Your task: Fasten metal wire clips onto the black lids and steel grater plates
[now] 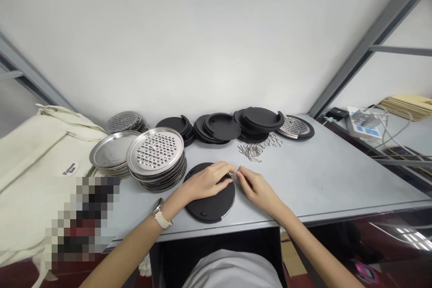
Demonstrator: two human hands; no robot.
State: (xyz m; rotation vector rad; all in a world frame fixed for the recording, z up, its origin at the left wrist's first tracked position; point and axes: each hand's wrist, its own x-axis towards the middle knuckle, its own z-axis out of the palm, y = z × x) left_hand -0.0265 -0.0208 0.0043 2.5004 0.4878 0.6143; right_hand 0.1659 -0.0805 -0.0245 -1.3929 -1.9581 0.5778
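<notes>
A round black disc (211, 204) lies on the grey table in front of me, a thin metal edge showing at its lower right. My left hand (211, 180) rests over the disc's upper part, its thumb and fingers closing at the right edge on a small metal piece. Just beyond that edge, my right hand (253, 184) is pinched, its fingertips almost meeting the left ones; what it grips is too small to make out. Behind the hands lie a pile of metal hooks (251, 150) and some small metal rings (273, 140).
Stacked metal grater discs (155, 150) and plain-looking metal discs (113, 149) stand at the left. Black disc stacks (222, 126) line the wall. A grater in a black holder (295, 127) lies farther right. A cream cloth bag (30, 162) covers the left end.
</notes>
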